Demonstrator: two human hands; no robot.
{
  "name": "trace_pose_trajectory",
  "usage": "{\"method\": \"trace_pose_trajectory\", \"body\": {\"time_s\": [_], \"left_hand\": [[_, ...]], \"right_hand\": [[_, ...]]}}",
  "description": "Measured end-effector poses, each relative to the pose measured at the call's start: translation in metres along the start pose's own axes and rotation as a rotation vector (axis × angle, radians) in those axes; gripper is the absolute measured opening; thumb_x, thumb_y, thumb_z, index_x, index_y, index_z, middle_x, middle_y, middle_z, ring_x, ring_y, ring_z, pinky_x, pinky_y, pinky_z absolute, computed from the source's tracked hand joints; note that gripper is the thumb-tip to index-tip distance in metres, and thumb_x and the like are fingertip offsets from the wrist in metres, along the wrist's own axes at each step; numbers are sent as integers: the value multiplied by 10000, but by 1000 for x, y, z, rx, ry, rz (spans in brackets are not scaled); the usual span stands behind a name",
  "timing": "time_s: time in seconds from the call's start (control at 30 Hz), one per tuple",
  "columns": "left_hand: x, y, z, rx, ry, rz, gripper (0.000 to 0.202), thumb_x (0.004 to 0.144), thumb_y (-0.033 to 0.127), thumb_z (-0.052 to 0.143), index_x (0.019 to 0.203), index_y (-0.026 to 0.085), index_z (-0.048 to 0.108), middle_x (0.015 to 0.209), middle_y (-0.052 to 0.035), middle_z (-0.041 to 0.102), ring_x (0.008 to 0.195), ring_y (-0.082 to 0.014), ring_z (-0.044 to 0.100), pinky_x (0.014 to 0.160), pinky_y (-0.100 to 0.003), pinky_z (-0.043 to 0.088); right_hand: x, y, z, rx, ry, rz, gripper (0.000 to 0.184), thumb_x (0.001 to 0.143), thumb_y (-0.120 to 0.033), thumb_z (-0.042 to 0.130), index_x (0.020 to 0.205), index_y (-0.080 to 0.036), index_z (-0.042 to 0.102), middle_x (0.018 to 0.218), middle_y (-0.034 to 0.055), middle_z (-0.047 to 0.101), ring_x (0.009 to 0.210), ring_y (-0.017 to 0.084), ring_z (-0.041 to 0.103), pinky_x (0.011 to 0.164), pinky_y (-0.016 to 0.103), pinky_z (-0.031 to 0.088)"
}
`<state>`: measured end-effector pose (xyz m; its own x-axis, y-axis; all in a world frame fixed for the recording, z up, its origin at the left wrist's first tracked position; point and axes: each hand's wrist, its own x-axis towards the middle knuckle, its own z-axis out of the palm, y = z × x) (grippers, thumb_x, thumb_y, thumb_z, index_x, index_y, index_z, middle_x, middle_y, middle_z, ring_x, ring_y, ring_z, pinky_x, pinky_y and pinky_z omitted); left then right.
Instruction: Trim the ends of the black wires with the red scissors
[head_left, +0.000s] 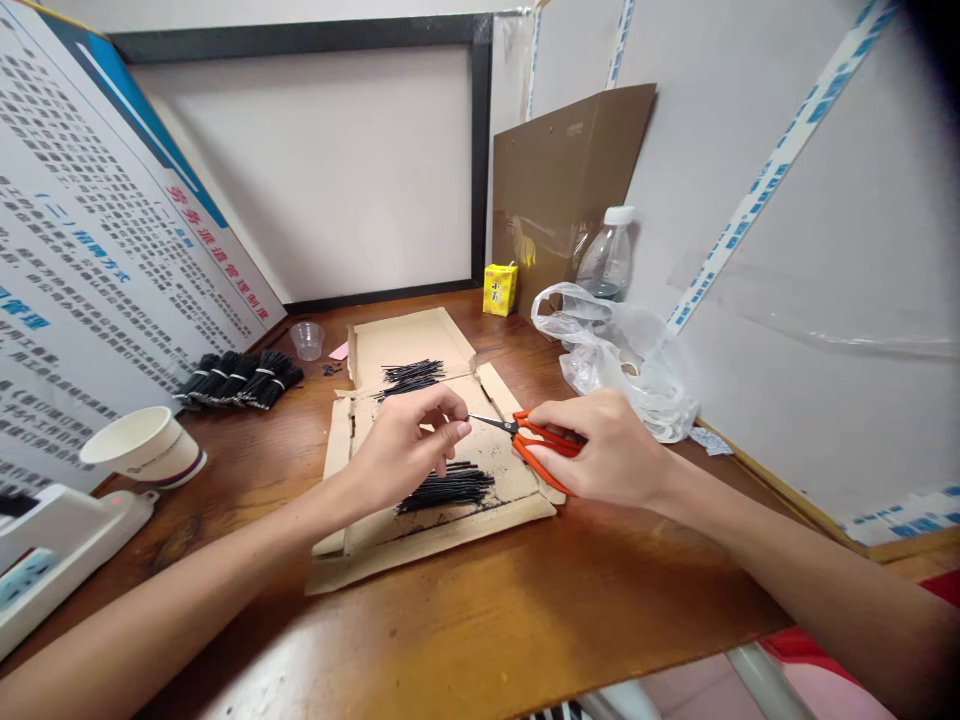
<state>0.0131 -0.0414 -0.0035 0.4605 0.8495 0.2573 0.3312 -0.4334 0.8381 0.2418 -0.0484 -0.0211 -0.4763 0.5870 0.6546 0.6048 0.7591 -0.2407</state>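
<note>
My right hand (600, 445) is closed round the orange handles of a pair of scissors (551, 445). Their blades point left and end at the fingertips of my left hand (412, 440). Its thumb and forefinger are pinched together; whatever lies between them is too small to make out. Below my left hand, a pile of thin black sticks or wires (454, 487) rests on the unfolded cardboard (517, 470). Farther back on the cardboard lies another black pile (412, 375), partly hidden behind my left hand. Tiny dark bits are scattered around.
Bundled black strands (240, 378) and a paper cup (146, 447) stand left, near a clear plastic cup (307, 340) and a white device (67, 560). Behind are a yellow drink carton (499, 290) and a bottle (607, 255). A plastic bag (622, 350) lies right, against the wall.
</note>
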Motion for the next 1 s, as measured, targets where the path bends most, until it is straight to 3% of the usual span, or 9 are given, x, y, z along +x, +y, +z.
{"method": "trace_pose_trajectory", "body": {"time_s": [0.33, 0.43, 0.6, 0.77, 1.0], "left_hand": [[-1, 0, 0, 36, 0, 15, 54, 860, 162, 556, 812, 142, 543, 628, 28, 533, 445, -63, 538, 420, -166, 472], [1, -3, -4, 195, 22, 75, 52, 865, 155, 566, 814, 145, 572, 663, 18, 569, 501, -72, 545, 472, -182, 462], [14, -33, -17, 674, 85, 261, 69, 832, 109, 614, 790, 150, 650, 771, -21, 651, 680, -127, 573, 651, -250, 454], [27, -69, -21, 727, -6, 186, 90, 793, 84, 637, 760, 158, 677, 772, -22, 678, 698, -145, 595, 693, -259, 467], [29, -83, -22, 804, 17, 141, 168, 821, 75, 538, 754, 149, 674, 811, -58, 655, 770, -180, 598, 732, -291, 468]], "right_hand": [[0, 1, 2, -40, 22, -29, 223, 825, -220, 523, 716, -146, 703, 498, -13, 593, 409, 73, 431, 456, 229, 302], [0, 2, 2, -45, 48, -19, 234, 830, -225, 520, 698, -147, 697, 494, -12, 591, 411, 72, 434, 454, 225, 308], [1, 5, 2, -23, 64, 22, 199, 810, -223, 537, 730, -143, 700, 529, -8, 621, 428, 77, 481, 457, 216, 337], [1, 5, 3, -33, 63, 31, 196, 818, -234, 538, 751, -144, 698, 567, 6, 652, 449, 90, 519, 469, 222, 357], [1, 5, 2, -44, 53, 17, 211, 822, -246, 531, 737, -139, 692, 542, 1, 625, 446, 90, 503, 469, 227, 345]]}}
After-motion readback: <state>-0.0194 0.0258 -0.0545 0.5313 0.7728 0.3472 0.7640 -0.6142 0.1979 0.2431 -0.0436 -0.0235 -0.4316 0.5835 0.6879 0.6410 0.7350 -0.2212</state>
